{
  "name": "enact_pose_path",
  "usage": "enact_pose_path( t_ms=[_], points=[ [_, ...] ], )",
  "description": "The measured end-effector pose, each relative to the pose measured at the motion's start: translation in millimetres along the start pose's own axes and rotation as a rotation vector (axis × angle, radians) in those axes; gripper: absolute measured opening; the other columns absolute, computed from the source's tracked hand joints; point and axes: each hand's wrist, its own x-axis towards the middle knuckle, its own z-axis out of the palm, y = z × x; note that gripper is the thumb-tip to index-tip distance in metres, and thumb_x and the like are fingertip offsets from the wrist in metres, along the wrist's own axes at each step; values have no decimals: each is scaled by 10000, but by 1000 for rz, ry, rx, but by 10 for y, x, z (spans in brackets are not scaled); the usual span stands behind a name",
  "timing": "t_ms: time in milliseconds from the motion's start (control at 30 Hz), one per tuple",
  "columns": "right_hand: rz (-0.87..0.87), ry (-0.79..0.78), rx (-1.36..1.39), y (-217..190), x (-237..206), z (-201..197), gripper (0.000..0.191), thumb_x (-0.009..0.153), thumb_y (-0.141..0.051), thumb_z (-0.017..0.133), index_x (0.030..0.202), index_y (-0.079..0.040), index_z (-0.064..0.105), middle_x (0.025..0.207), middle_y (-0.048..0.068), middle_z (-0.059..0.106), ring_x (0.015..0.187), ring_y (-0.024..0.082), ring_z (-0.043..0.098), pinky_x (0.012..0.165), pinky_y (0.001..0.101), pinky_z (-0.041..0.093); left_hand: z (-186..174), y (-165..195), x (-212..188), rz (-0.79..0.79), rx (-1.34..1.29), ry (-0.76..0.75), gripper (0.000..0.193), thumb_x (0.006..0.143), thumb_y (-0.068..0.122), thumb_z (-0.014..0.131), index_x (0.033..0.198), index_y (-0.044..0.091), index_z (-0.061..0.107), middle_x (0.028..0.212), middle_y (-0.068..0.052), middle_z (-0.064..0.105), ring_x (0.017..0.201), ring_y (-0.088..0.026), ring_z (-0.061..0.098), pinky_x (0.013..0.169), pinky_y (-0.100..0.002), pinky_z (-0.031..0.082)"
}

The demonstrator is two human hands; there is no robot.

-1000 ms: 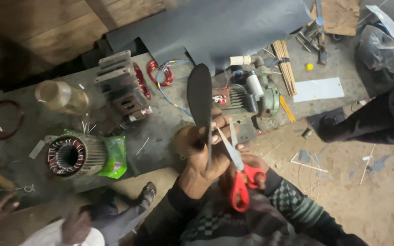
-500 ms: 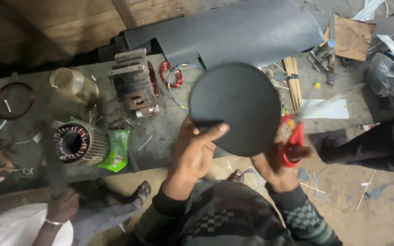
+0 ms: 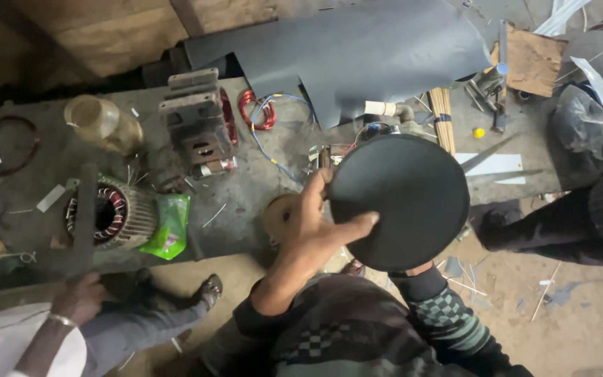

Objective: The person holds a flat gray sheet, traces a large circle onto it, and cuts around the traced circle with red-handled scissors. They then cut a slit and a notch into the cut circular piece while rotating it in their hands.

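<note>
Hiding right hand: dark disc (image 3: 403, 199)

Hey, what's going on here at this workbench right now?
A person holds a round dark disc flat in front of them over the bench. The left hand grips its left edge, thumb on top; the right hand is hidden behind the disc. On the bench lie a wound motor stator, a metal core block and a large dark sheet. Another person's hand rests at the bench's near edge.
</note>
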Motion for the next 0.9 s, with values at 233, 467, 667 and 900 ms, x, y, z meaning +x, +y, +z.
enact_pose_path(
  t_ms=[233,467,667,900],
  points=[
    [-4,30,38,-68,33,45,654,848,-230,862,1407,-110,544,1231,83,650,1110,244,603,947,413,517,-6,98,117,346,121,-67,976,712,57,893,1526,25,355,1474,-181,516,1410,-312,507,1180,-426,417],
    [-13,32,56,-146,91,-3,678,846,-227,867,1422,-103,531,1252,87,642,1133,248,601,969,417,513,67,183,185,187,31,-29,909,698,83,901,1461,72,408,1290,-132,657,1203,-241,678,1038,-374,566],
    [-5,3,7,-150,171,-45,698,845,-225,871,1434,-98,520,1270,90,636,1152,251,599,988,420,509,70,236,226,217,399,97,828,656,185,924,1354,53,498,1216,-151,699,1131,-267,709,960,-371,567],
    [-5,-9,7,-140,220,-75,721,843,-222,876,1449,-91,506,1291,94,628,1175,255,596,1010,423,505,60,443,226,29,536,120,830,614,284,932,1313,84,531,1097,-89,743,997,-235,747,879,-347,575]
  ],
)
